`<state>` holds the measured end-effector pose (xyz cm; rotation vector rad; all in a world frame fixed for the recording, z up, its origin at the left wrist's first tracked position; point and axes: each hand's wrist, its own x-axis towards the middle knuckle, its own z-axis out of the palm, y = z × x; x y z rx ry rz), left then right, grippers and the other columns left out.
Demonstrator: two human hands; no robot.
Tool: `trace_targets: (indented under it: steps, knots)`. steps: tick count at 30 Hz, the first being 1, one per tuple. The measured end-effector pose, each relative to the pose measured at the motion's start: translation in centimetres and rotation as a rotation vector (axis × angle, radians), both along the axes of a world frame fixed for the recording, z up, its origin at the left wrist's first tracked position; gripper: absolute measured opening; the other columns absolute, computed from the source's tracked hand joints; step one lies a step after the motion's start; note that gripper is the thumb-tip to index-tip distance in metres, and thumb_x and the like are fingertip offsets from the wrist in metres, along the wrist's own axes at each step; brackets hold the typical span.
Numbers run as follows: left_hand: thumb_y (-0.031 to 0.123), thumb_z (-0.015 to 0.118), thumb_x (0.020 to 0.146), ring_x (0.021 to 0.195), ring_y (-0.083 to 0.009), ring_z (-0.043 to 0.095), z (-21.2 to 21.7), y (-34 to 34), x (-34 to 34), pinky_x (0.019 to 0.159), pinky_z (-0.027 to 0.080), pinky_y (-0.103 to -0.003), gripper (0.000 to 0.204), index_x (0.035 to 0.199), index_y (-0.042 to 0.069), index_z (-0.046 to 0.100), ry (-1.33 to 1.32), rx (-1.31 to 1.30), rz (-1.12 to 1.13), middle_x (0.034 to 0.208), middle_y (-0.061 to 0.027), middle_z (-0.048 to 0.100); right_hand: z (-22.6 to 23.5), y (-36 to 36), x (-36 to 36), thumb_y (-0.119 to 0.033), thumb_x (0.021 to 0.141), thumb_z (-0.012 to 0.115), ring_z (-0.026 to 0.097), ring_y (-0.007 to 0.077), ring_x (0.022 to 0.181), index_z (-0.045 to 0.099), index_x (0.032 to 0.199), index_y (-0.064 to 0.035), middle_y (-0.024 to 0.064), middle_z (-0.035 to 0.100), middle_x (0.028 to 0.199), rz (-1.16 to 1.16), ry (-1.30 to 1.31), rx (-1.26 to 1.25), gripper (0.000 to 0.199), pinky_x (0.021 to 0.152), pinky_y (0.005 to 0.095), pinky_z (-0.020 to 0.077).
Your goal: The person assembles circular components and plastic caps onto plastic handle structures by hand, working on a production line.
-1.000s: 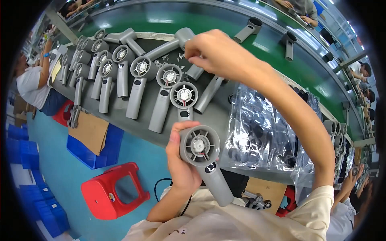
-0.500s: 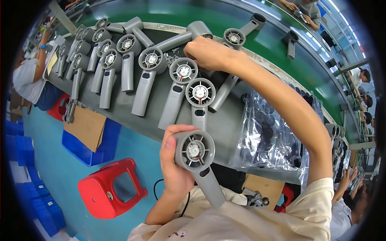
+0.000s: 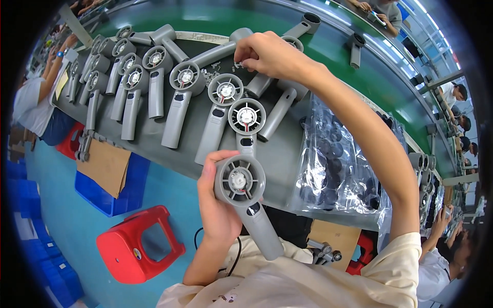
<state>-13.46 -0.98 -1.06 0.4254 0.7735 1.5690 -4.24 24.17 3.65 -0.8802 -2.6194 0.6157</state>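
In the head view, the right hand (image 3: 264, 54) has turned and risen a little over the last half second: its knuckles faced up over the far part of the surface (image 3: 154, 134), and now the thumb and bent fingertips show, close above the scattered white bits (image 3: 211, 73). Its fingers are drawn narrow; whether a bit sits between them I cannot tell. The left hand (image 3: 218, 215) keeps its grip on the fan (image 3: 250, 205), so that hand alone bears it while the right is away at the bits.

The fan is at the near edge of the surface, in front of the person's body, its ring facing up and its handle slanting near and right. The left hand wraps the ring from the left, touching it. The right hand is well apart, farther off. Between them lies the nearest loose fan (image 3: 247, 117), with more fans (image 3: 185, 77) to its left and a clear bag (image 3: 334, 164) of dark parts to the right
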Motion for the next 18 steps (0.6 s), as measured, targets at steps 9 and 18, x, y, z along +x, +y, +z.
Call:
trace_targets:
  steps: [9,18]
  knots:
    - [0.043,0.031,0.096,0.066,-0.0183,0.06,1.1,1.2,0.3,0.054,0.05,-0.032,0.044,0.105,0.005,0.051,-0.064,-0.033,-0.022,0.084,-0.0101,0.061,4.1,-6.5,4.1,-0.004,0.083,0.063,0.064,0.012,0.077,0.059,0.096,0.0035,0.0061,0.064,0.084,-0.046,0.268,-0.298,0.016,0.072,0.0251,0.0516]
    - [0.043,0.033,0.096,0.07,-0.0148,0.061,1.5,1.8,1.6,0.059,0.052,-0.03,0.043,0.105,0.006,0.052,-0.146,0.043,-0.146,0.087,-0.0075,0.061,7.3,-17.2,6.8,0.007,0.072,0.067,0.063,0.0141,0.07,0.06,0.086,0.0013,0.0059,0.061,0.077,0.085,0.248,-0.183,0.017,0.066,0.0246,0.0504]
